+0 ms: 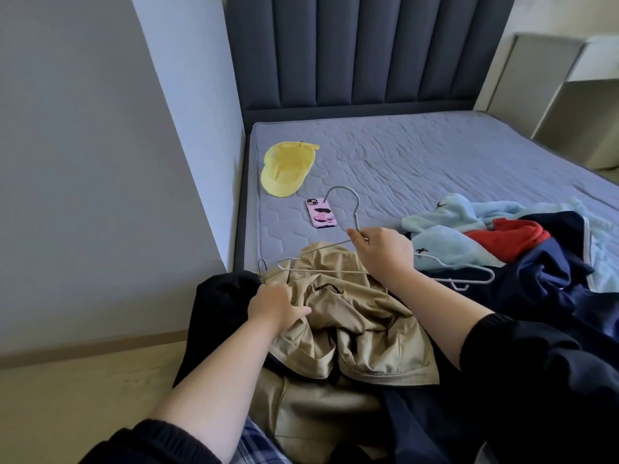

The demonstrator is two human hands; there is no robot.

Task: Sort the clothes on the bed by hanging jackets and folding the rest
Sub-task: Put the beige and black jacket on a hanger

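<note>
Little looked done: at lower centre the crumpled beige fabric jacket [365, 333] lay on the grey quilted bed [418, 155], the left hand [278, 306] clutching it with curled fingers, the right hand [382, 252] pinching the thin grey wire hanger [357, 202] just above it, while the blue, red and navy clothes heap [502, 236] at right lay unfolded.

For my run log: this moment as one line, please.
phase: hanging | right hand: pinches hanger neck | left hand: grips beige jacket | other clothes: heaped on bed

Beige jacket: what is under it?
A black garment shows from under the beige jacket at its left edge, dark navy fabric at its lower right. Whatever lies beneath its middle is covered.
</note>
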